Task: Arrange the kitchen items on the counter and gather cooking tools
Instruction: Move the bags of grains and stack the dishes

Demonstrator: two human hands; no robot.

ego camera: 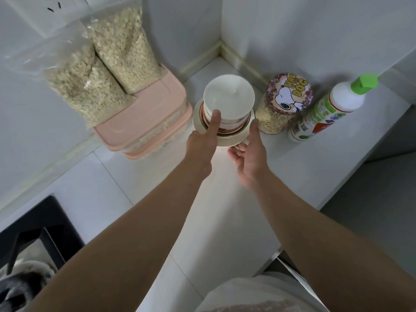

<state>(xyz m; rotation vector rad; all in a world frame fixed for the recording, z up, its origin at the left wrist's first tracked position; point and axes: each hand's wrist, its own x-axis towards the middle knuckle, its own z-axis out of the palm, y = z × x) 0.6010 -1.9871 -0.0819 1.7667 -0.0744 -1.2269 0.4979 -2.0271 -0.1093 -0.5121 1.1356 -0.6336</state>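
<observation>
While L hand (202,140) holds bowl stack (229,97) | R hand (249,152) loose at plate (226,141)

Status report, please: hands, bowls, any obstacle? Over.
Left hand: thumb on bowls, grip hidden. Right hand open at plate rim. Bowls stacked on plate, on counter. Jar close on right.

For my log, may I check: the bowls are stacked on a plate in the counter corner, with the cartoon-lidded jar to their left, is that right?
Not quite: the head view shows the cartoon-lidded jar to the right of the stacked bowls, not the left. The rest holds.
</observation>
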